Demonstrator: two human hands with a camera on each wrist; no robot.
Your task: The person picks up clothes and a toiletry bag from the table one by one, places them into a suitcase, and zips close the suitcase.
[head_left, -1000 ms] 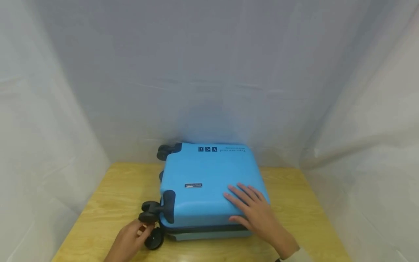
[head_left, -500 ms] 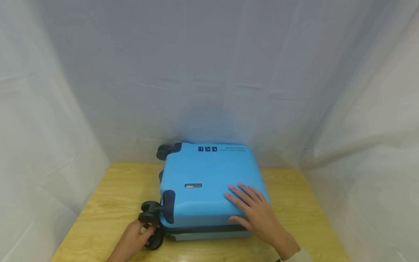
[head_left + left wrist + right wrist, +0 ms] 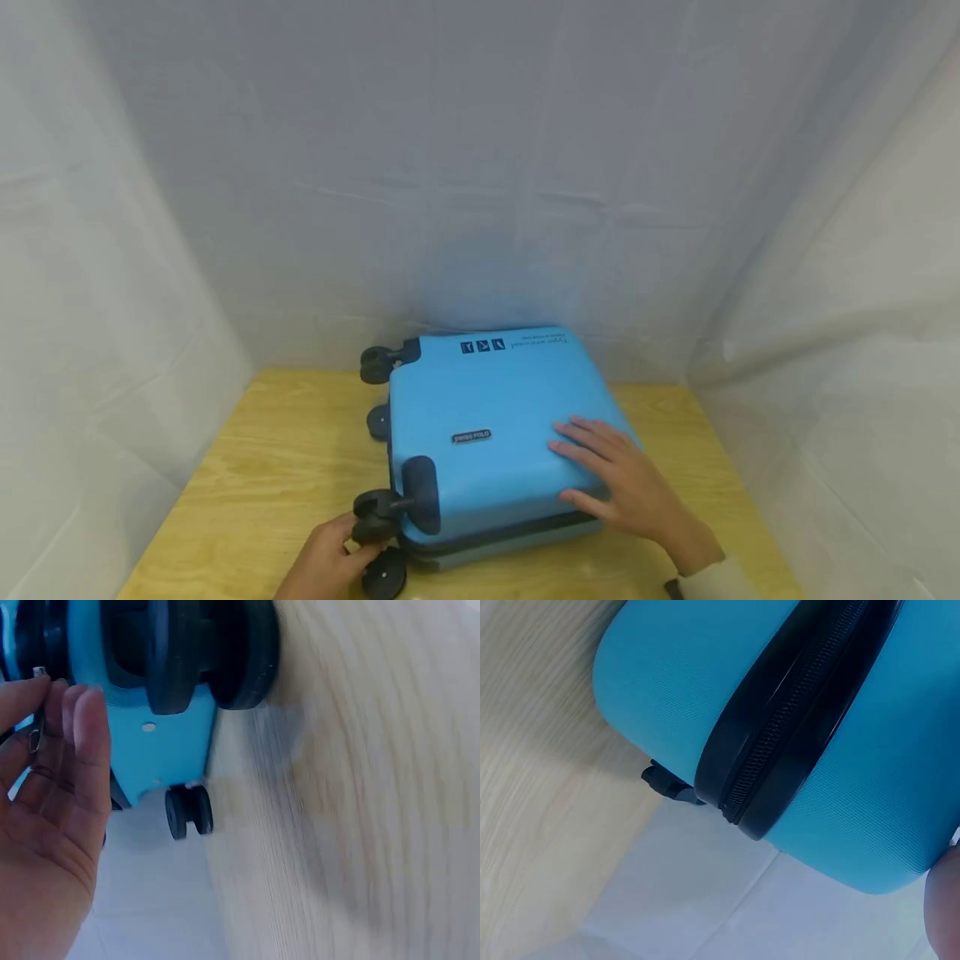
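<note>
A bright blue hard-shell suitcase (image 3: 487,417) lies flat on a wooden table (image 3: 262,467), its black wheels to the left. My right hand (image 3: 626,487) rests flat on the lid near the front right corner, fingers spread. My left hand (image 3: 330,558) is at the front left corner beside the near wheels (image 3: 372,517). In the left wrist view its fingers (image 3: 75,727) lie against the seam with a small metal zipper pull (image 3: 34,739) between them. The right wrist view shows the black zipper band (image 3: 795,727) between the two blue shells.
White sheets (image 3: 480,167) hang close behind and on both sides of the table. Two more wheels (image 3: 375,364) stick out at the suitcase's back left. Bare wood shows left of the case and along the front edge (image 3: 562,575).
The suitcase has shifted right and turned a little, its front left corner swinging toward me. Both hands moved right with it; the left hand stays at the near wheels.
</note>
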